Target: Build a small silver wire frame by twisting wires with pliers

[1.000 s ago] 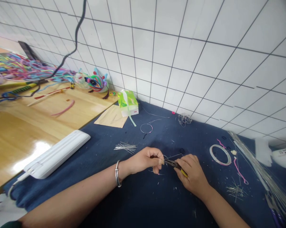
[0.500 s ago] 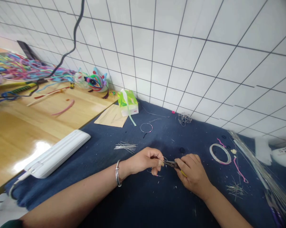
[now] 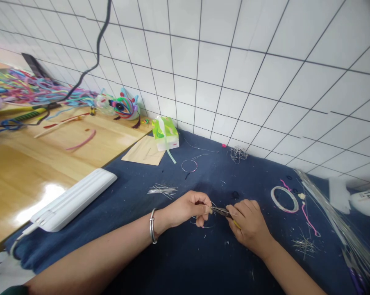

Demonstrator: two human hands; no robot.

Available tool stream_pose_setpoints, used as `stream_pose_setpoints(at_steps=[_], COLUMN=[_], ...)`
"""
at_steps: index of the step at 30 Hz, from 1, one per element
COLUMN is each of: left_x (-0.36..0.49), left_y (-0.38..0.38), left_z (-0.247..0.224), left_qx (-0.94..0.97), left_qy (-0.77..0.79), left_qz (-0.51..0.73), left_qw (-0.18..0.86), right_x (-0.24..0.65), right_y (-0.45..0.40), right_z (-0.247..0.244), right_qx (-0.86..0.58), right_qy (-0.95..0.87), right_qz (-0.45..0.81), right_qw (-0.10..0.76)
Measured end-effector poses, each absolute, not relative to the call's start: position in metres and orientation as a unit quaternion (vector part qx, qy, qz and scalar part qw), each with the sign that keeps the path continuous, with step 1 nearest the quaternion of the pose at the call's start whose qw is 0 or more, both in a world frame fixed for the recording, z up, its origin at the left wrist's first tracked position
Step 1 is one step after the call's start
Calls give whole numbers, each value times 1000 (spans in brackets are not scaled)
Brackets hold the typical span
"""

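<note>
Between thumb and fingers, my left hand (image 3: 198,208) pinches a thin wire ring (image 3: 207,226), part of which curves below the fingers with a small pink spot on it. My right hand (image 3: 249,223) is closed round a pair of pliers (image 3: 222,211) with a yellow handle. The pliers' dark jaws point left and meet the wire right at my left fingertips; whether they bite on it is too small to tell. Beyond my hands lies another wire ring (image 3: 189,166) with pink marks. A bunch of short cut wires (image 3: 162,190) rests beyond my left wrist.
A white power bank (image 3: 76,198) with a cable lies left. Behind are a tissue pack (image 3: 165,133), brown paper (image 3: 143,151) and tangled wire (image 3: 238,153). On the right are a tape roll (image 3: 284,199), short wires (image 3: 304,246) and long wires (image 3: 335,217). A tiled wall (image 3: 221,61) bounds the back.
Both hands stay almost in place, with the pliers still at the left fingertips. The loop of wire below my left hand has shifted slightly.
</note>
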State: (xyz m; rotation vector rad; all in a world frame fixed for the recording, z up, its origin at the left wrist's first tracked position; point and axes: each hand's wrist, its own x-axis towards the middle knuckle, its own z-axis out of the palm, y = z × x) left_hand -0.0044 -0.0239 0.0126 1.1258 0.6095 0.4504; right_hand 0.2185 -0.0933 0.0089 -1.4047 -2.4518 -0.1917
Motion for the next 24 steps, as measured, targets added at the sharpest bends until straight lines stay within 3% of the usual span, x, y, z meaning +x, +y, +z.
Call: stream_pose_setpoints(at_steps=[11, 24], left_x=[-3, -3], left_y=[-25, -23], left_z=[13, 21], left_qx=[504, 566], left_qy=[294, 293], left_qz=[220, 238], left_qw=[782, 733], right_x=[219, 218], right_y=[-93, -92], right_z=[9, 6], right_qx=[-498, -538], right_qy=[-852, -821], right_qz=[-76, -10], right_qw=[144, 191])
